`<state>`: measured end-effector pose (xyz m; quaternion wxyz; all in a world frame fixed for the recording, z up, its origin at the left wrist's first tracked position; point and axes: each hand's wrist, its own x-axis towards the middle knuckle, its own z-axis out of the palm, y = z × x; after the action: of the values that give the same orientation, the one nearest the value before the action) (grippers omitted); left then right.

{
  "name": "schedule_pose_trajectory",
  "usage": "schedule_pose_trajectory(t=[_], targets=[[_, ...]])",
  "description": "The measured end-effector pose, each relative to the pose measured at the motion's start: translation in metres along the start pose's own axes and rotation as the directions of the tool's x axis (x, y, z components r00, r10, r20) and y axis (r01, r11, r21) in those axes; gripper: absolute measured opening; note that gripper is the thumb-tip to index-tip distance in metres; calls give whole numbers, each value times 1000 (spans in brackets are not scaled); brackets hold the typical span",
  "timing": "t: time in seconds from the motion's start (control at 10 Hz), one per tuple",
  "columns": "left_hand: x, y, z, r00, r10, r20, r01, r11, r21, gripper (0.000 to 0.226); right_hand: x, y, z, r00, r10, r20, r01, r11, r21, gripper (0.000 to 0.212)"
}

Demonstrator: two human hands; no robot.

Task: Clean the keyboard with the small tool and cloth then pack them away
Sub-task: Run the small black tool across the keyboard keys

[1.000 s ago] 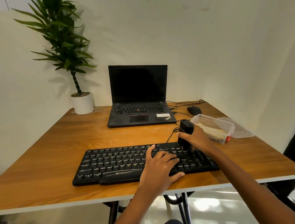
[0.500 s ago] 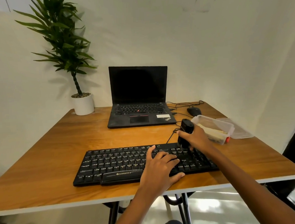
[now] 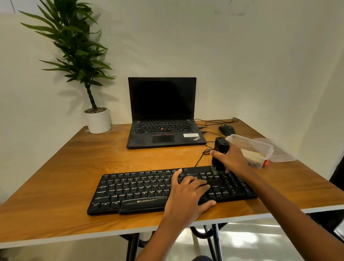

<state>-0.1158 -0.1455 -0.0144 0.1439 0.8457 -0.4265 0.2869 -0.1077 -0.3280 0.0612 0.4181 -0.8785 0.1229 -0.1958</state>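
Left hand [image 3: 187,196] lies palm down on the right-middle part of the black Zebronics keyboard [image 3: 134,189]. Its fingers [image 3: 201,186] are spread and fairly straight over the keys, one reaching the far key row, with the thumb at the keyboard's near edge. It holds nothing.

The keyboard sits flat on the wooden surface [image 3: 60,174], close to the surface's near edge and angled slightly.

Right hand [image 3: 232,159] is at the keyboard's far right part, fingers curled round the small black tool [image 3: 220,150] and gripping its body. The tool stands roughly upright, its pale lower end touching the keys near the far row and its top sticking out above the hand.

A thin black cable [image 3: 200,158] runs away from the keyboard's far edge.

Just right of the keyboard, beyond the right hand, is a clear plastic container [image 3: 252,144], open, with something yellowish inside; cannot tell whether that is the cloth. A small red bit shows at its near corner. The clear lid [image 3: 276,151] lies flat, touching the container's right side.

Beyond the keyboard sits a black mouse [image 3: 227,130], far right. Left of the mouse, an open ThinkPad laptop [image 3: 163,111] with a dark screen faces the person.

Far left of the keyboard, at the back corner of the surface, stands a potted plant [image 3: 97,119] in a white pot, against the pale wall.
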Motion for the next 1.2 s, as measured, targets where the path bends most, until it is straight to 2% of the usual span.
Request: schedule_pose_trajectory(t=[0.1,0.3,0.4,0.5,0.6,0.7,0.8,0.9,1.0,1.1,1.2], targets=[[0,-1,0,1000,0,-6,0,1000,0,47,0,2,-1,999,-7,53,7,1000,-1,24],[0,-1,1,1000,4,-7,-4,1000,1,47,-1,6,-1,1000,18,-24,-17,999,46,20],[1,-1,0,1000,3,0,-3,1000,-7,47,-3,4,0,999,17,34,-18,999,32,20],[0,-1,1,1000,7,-10,-7,1000,-3,46,-1,4,-1,998,34,-48,-31,998,54,20],[0,-1,0,1000,3,-10,-3,1000,-12,47,-3,3,2,998,7,67,-8,1000,18,20],[-1,0,1,1000,6,-2,-6,1000,2,47,-3,5,-1,998,34,-54,-30,997,66,20],[0,-1,-1,1000,3,-3,-3,1000,0,47,-4,5,-1,999,28,31,-30,997,70,18],[1,-1,-1,1000,0,-2,0,1000,3,47,-4,3,-3,998,31,-53,-28,998,56,18],[0,-1,-1,1000,0,-2,0,1000,3,47,-9,0,-2,1000,21,4,-21,999,27,18],[1,0,-1,1000,-1,-1,1,1000,8,47,-12,1,-1,998,38,-54,-35,998,44,19],[0,-1,-1,1000,-8,0,8,1000,5,48,-15,5,-1,999,41,-27,-40,998,56,15]])
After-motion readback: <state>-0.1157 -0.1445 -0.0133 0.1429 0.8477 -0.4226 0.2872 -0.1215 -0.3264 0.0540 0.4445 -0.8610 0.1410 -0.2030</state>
